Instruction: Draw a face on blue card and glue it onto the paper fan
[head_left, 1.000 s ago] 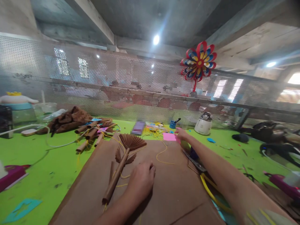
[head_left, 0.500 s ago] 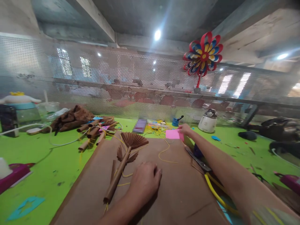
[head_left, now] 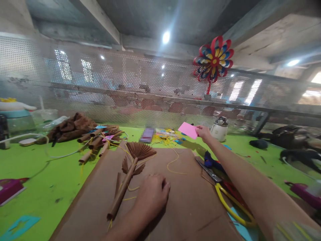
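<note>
One pink sheet (head_left: pixel 187 130) juts frame-left from right hand (head_left: pixel 204 133), grip pinching its end; left hand (head_left: pixel 153 190) lower centre, curled, can't tell if holding.

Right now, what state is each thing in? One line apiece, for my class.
Pink rectangular paper: raised, tilted.
Right grip: closed on the paper.
Left grip: curled, contents hidden.
Brown pleated paper fan: spread open.
Yellow-handled metal scissors: lying down.
White bottle with dark lid: upright.
Brown rolled tubes: piled.
Teal paper with star cutout: lying flat.
</note>
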### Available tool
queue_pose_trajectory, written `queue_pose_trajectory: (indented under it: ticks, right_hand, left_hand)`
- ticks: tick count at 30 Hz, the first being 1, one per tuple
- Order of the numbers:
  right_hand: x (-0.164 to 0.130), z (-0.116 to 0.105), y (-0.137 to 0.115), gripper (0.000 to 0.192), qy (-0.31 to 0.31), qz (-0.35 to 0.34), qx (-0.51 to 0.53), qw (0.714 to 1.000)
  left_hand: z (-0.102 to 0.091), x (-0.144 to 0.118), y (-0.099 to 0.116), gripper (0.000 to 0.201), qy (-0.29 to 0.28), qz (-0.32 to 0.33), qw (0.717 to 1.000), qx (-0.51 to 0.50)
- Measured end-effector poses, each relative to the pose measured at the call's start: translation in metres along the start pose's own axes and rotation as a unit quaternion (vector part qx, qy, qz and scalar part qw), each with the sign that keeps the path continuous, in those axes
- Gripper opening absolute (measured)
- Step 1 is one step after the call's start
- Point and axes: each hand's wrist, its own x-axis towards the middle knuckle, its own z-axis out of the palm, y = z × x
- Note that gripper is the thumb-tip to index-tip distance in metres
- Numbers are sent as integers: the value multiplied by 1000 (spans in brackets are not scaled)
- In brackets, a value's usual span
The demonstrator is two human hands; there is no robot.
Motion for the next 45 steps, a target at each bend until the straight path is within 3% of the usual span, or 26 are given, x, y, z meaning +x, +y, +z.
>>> queue_pose_trajectory:
  ticks: [8, 12, 15, 19, 23, 27, 31, 36, 45]
  right_hand:
    - [-47, -6, -17, 32, -127, 7, 79, 989]
    - [-70, -8, -19, 29, -139, 11, 90, 986]
    - [-73, -19, -19, 30, -94, 21, 107, 990]
    - [-61, -45, -18, 34, 36, 46, 139, 989]
    - [-54, -72, -15, 34, 158, 83, 163, 970]
    - [-57, -85, -10, 33, 216, 114, 179, 953]
    - [-60, -76, -4, 34, 203, 141, 185, 951]
    - [-62, -47, -1, 34, 149, 149, 176, 962]
    - [-68, -15, -10, 34, 34, 83, 137, 986]
  left_hand:
    - [-1, 3, -3, 19, 0, -1, 1000, -7]
    - [-3, 4, -3, 24, 1, 0, 1000, -8]
    - [-4, 4, -4, 23, 0, 13, 1000, -13]
    - [-6, 4, -4, 19, -6, 28, 999, -16]
    - [-7, 3, -3, 19, -6, 35, 999, -13]
    - [-7, 1, -1, 16, -5, 41, 999, -5]
    - [-8, -3, 1, 19, -8, 42, 999, 0]
    - [-9, -6, 3, 20, -15, 40, 999, 4]
    - [-6, -7, 1, 22, -15, 44, 999, 1]
